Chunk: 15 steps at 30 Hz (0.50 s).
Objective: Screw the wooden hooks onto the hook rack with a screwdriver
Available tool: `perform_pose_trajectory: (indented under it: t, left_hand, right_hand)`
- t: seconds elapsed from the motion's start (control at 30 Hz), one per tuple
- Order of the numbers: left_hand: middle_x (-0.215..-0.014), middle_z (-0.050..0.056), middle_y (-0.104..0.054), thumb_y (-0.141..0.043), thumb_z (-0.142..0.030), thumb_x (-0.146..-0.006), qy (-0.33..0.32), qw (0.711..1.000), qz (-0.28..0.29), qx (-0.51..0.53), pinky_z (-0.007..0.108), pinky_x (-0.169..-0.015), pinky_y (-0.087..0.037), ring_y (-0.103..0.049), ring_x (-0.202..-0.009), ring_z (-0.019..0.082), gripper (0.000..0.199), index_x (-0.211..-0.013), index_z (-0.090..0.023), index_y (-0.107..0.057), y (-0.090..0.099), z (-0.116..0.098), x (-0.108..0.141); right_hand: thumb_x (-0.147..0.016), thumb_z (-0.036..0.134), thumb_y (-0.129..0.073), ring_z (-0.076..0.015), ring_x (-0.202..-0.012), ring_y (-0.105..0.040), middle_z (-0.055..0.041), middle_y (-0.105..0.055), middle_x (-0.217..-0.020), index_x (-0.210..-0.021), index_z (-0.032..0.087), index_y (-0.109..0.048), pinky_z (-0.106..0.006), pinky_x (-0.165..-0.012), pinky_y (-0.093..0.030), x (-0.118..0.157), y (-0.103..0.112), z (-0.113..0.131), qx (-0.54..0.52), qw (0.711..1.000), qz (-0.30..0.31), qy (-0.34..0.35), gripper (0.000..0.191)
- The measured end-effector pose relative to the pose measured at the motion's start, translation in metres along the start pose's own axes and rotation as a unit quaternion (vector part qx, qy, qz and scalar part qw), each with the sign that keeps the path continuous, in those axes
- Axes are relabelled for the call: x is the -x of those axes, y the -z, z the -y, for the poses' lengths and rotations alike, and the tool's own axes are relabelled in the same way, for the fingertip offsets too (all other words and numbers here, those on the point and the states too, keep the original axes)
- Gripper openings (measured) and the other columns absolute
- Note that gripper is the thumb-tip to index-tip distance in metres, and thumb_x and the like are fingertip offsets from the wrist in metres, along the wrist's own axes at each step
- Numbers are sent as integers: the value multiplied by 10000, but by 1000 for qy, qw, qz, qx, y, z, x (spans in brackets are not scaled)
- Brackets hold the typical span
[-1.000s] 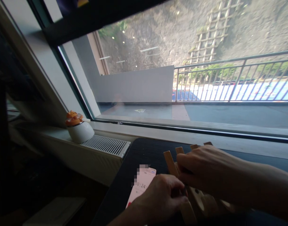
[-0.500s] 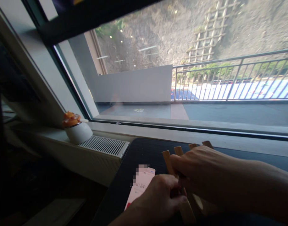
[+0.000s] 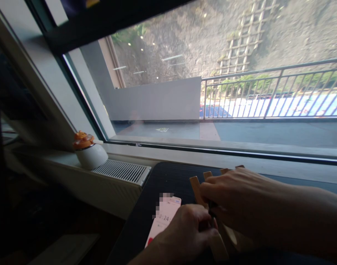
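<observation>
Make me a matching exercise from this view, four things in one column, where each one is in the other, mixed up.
1. Phone
2. Orange-topped container
3. Right hand
4. Metal railing

A. Over the wooden strips
B. Outside, beyond the window glass
C. Beside the slatted grille
D. Lying lit on the black table, near the left hand

Pairs: 1-D, 2-C, 3-A, 4-B
</observation>
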State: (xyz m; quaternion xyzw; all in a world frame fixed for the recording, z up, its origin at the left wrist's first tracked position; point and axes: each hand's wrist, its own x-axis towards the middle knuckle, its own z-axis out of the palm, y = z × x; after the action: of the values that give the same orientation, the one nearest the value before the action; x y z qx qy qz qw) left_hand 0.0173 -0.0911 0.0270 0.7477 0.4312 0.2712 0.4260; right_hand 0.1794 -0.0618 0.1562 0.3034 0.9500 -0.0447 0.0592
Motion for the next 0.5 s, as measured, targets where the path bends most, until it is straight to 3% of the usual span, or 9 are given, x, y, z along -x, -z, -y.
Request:
perform_pose_trajectory:
  t: [0.17,0.3,0.43,0.5]
  left_hand:
    - [-766,-13,-625,-634,-231,-796,11,1000,-1,-15,220,-611,-348,-530,-685,121,89,-764,-153,-661,0,0,0]
    - [-757,-19,-605,-642,-254,-795,18,999,-10,-28,221,-622,-352,-517,-682,118,96,-785,-160,-658,-1,1,-1]
    - [-715,-40,-561,-657,-271,-789,34,999,-11,-15,210,-600,-343,-492,-659,105,108,-792,-167,-630,-1,1,1]
    - [-713,-43,-553,-665,-276,-781,44,999,-1,0,203,-581,-341,-487,-654,102,121,-813,-168,-621,0,1,2]
  right_hand:
    - [-681,70,-684,-172,-565,-647,-16,-676,-740,-842,175,-626,-273,-437,-227,-4,-4,1,76,997,4,17,200]
    - [-791,117,-637,-198,-571,-667,-32,-696,-759,-827,182,-633,-290,-407,-175,-7,4,4,139,989,17,-37,74]
    - [-826,164,-633,-203,-575,-665,-44,-711,-788,-845,185,-650,-297,-424,-195,-5,12,8,136,988,53,-48,33]
    - [-785,181,-679,-203,-591,-658,-55,-708,-793,-899,170,-653,-299,-447,-224,-2,13,11,111,991,52,-49,117]
